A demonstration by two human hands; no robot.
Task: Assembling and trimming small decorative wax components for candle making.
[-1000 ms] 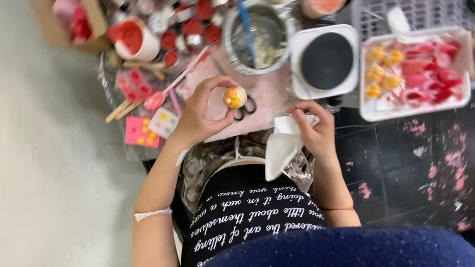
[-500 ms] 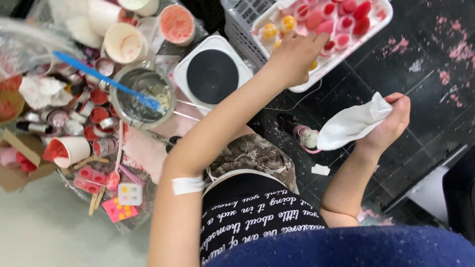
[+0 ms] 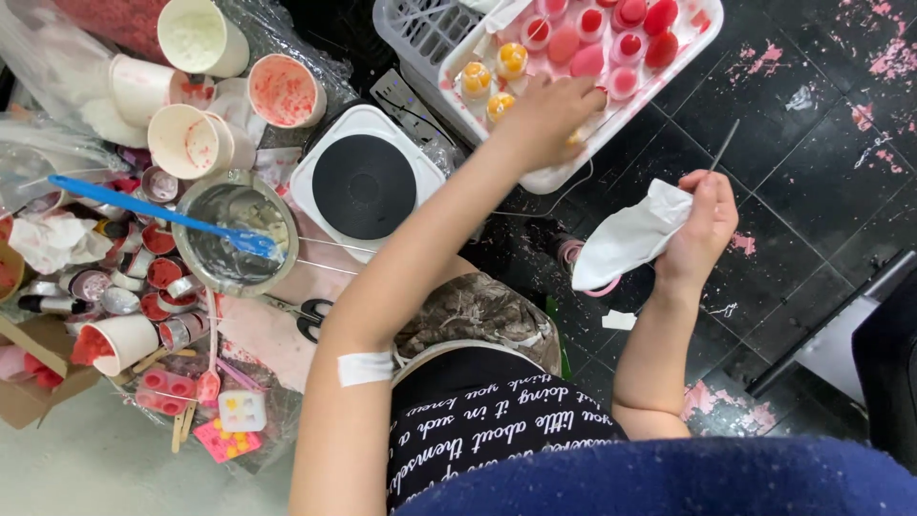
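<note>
My left hand [image 3: 546,113] reaches over the white tray [image 3: 554,178] at the top, fingers curled down, with a bit of a small yellow cup [image 3: 576,138] showing under them. The tray holds several small cups filled yellow [image 3: 511,59], pink and red [image 3: 661,48]. My right hand [image 3: 705,227] hovers over the dark floor to the right of my knee. It grips a crumpled white tissue [image 3: 629,237] and a thin metal stick [image 3: 723,146] that points up toward the tray.
A white hot plate [image 3: 364,185] sits left of the tray. Beside it are a metal pot [image 3: 232,235] with a blue spatula [image 3: 143,207], stained paper cups [image 3: 187,140], scissors [image 3: 309,320], small red-filled tins [image 3: 158,239] and a white basket [image 3: 421,34].
My left hand carried the small yellow cup from in front of my chest up to the tray. My right hand swung out to the right with the tissue.
</note>
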